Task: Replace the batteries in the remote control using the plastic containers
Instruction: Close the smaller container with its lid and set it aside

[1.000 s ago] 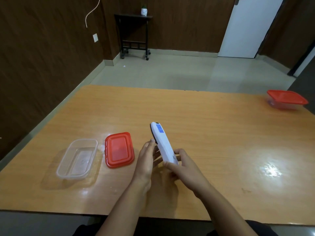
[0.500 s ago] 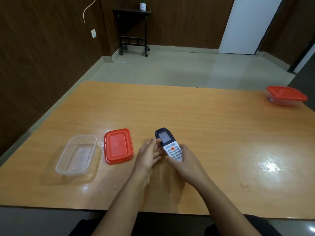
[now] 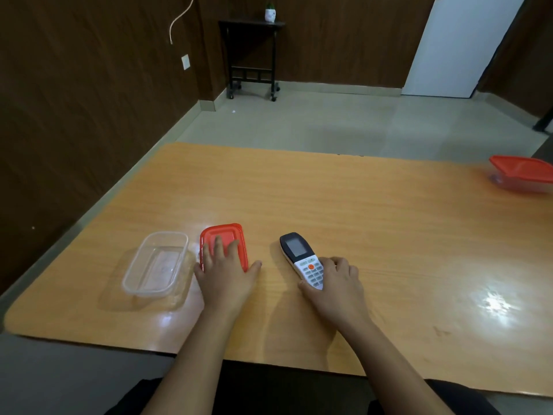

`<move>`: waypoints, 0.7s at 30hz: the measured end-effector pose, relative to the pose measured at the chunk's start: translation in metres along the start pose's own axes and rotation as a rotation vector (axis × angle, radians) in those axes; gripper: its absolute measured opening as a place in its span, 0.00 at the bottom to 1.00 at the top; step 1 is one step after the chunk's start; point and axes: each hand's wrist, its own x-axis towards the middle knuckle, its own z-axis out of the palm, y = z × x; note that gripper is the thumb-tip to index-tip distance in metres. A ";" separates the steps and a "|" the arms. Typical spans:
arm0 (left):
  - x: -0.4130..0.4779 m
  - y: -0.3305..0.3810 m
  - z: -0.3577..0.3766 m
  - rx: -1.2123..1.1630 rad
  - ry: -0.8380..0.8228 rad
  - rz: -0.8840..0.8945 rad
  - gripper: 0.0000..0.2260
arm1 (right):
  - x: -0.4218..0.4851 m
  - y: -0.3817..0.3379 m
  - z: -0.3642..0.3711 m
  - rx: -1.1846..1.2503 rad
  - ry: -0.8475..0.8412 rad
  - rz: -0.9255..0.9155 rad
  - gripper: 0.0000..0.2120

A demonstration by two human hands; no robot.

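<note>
Orange wooden table (image 3: 344, 211) fills the lower view, glossy, with a glare patch near the right edge. Beyond it: pale floor, dark wood-panel walls, a white door (image 3: 457, 46) far right, and a small black side table (image 3: 251, 55) on wheels in the far corner with a little white pot (image 3: 270, 15) on top.

I note the remote (image 3: 302, 259) lying flat on the table near centre, keypad up, dark screen end pointing away, white button end toward the person. Right hand (image 3: 335, 289) sits at its near end, fingers curled along the right side and thumb at the left corner; it grips the lower part lightly, fingers closed around the body.

Left hand (image 3: 227, 274) rests palm down on the red lid (image 3: 223, 244), fingers spread flat and apart across it, thumb out on the table to the right. No pinch; just pressing or resting, I cannot tell which. The lid lies flat on the table, left of the remote and apart from it.

Just left of the lid stands a clear plastic tub (image 3: 157, 263), open-topped, nothing visible inside. Its right rim is very close to the lid's edge.

Far right, well apart from everything, a second tub (image 3: 522, 175) sits closed with a red lid on.

Batteries: none visible from here.
</note>
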 end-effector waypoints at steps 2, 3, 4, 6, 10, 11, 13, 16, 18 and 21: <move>-0.004 -0.001 0.003 0.036 0.025 0.016 0.30 | -0.001 -0.003 -0.003 0.024 0.034 -0.019 0.35; -0.006 0.000 0.002 0.033 0.074 0.039 0.26 | -0.001 -0.004 -0.004 0.038 0.064 -0.047 0.34; -0.008 0.000 0.000 0.023 0.127 0.059 0.21 | -0.001 -0.005 -0.005 0.057 0.099 -0.085 0.32; -0.011 0.002 -0.004 -0.046 0.198 0.070 0.16 | -0.004 -0.008 -0.007 0.123 0.172 -0.172 0.27; -0.016 0.011 -0.024 -0.755 0.156 0.044 0.10 | -0.010 -0.016 -0.005 0.304 0.238 -0.305 0.21; -0.018 0.014 -0.032 -1.004 0.070 0.030 0.07 | -0.010 -0.018 -0.005 0.394 0.223 -0.306 0.22; -0.024 0.017 -0.046 -1.331 -0.198 -0.041 0.09 | -0.009 -0.021 -0.007 0.623 0.162 -0.244 0.26; -0.031 0.010 -0.055 -1.363 -0.513 -0.100 0.17 | -0.007 -0.022 -0.012 0.864 0.020 -0.110 0.28; -0.033 0.005 -0.056 -1.334 -0.579 -0.127 0.18 | -0.006 -0.021 -0.014 0.891 -0.041 -0.093 0.18; -0.034 -0.004 -0.058 -1.086 -0.298 -0.041 0.19 | -0.007 -0.020 -0.015 0.932 -0.053 -0.047 0.09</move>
